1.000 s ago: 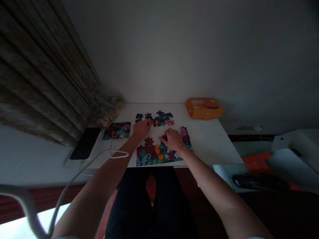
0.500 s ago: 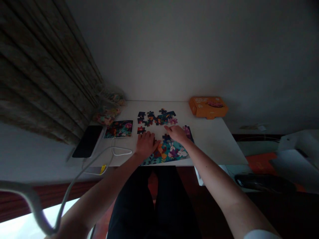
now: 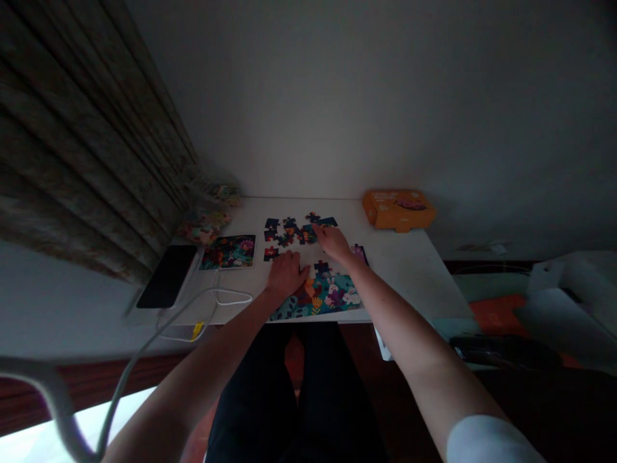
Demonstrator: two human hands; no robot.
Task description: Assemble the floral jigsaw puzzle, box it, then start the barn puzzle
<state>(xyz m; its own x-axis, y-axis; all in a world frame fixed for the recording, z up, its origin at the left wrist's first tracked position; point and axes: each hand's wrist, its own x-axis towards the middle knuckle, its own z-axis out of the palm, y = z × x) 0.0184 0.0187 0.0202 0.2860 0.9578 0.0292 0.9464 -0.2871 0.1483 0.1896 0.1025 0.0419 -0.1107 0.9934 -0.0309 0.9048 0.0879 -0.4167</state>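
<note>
A partly joined jigsaw puzzle [image 3: 332, 297] with white rabbits and flowers lies at the near edge of the white table. My left hand [image 3: 286, 274] rests flat at its upper left corner, thumb spread out to the right. Beyond it, my right hand [image 3: 334, 244] reaches over the loose puzzle pieces [image 3: 288, 229], a finger stretched out onto them. Whether any piece is under that fingertip is too dark to make out. One red-toned piece [image 3: 270, 254] lies just above the left fingers. A picture card [image 3: 231, 251] of flowers lies left of the pieces.
An orange box [image 3: 399, 211] stands at the table's back right. On the left are a black phone [image 3: 168, 276], a white cable [image 3: 226, 297] and a clear bag with colourful contents [image 3: 205, 225]. The wall borders the table's back edge; a curtain [image 3: 91, 141] hangs at left.
My right hand has moved away from me and slightly left, from above the joined puzzle to the loose pieces. My left hand stays in nearly the same place. The view has shifted slightly.
</note>
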